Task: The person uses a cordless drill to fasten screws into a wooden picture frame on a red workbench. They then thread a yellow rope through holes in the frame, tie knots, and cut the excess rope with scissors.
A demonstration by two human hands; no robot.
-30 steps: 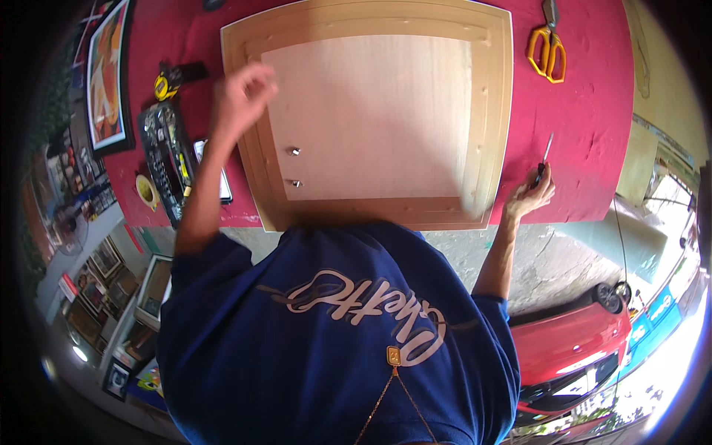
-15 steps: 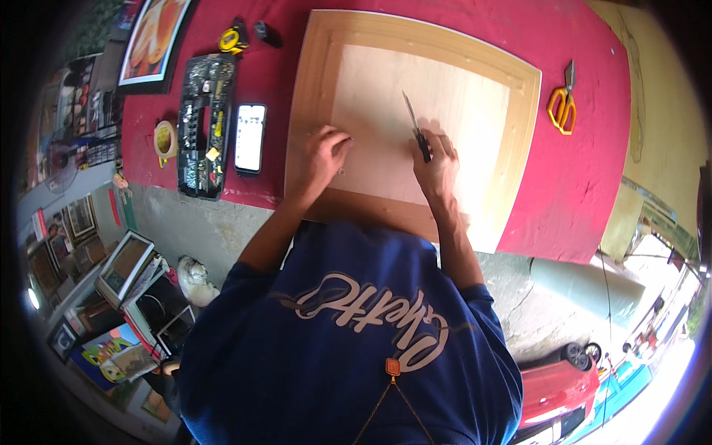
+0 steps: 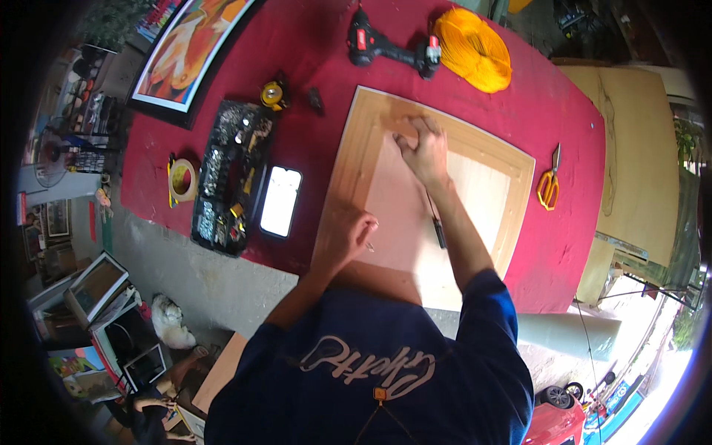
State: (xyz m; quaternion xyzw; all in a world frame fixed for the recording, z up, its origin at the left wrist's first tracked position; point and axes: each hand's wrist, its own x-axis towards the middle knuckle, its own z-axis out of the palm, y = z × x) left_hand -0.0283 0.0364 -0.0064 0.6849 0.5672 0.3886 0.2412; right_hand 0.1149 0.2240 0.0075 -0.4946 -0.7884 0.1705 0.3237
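Observation:
A square wooden frame with a pale backing panel [image 3: 393, 182] lies face down on the red-covered table. My left hand [image 3: 354, 236] is closed over its near left part, fingertips pinched together; what they hold, if anything, I cannot make out. Beside those fingertips, tiny metal-looking bits [image 3: 370, 247] show against the panel. Over the frame's far side, my right hand [image 3: 426, 154] is open, its fingers bent and apart with nothing visible between them. A black-handled tool with a thin blade [image 3: 439, 232] rests on the panel, partly hidden by my right forearm.
Left of the frame are a phone [image 3: 281, 202], a black organizer tray [image 3: 211, 193], a tape roll [image 3: 182, 180] and a tape measure [image 3: 273, 95]. A cordless drill [image 3: 386, 50] and a yellow coil [image 3: 475, 50] lie beyond it. Orange-handled scissors [image 3: 549, 189] lie right.
My right hand has let go of the black-handled tool, now lying on the panel, and reached farther across the frame. The view has shifted, bringing the drill and yellow coil into sight.

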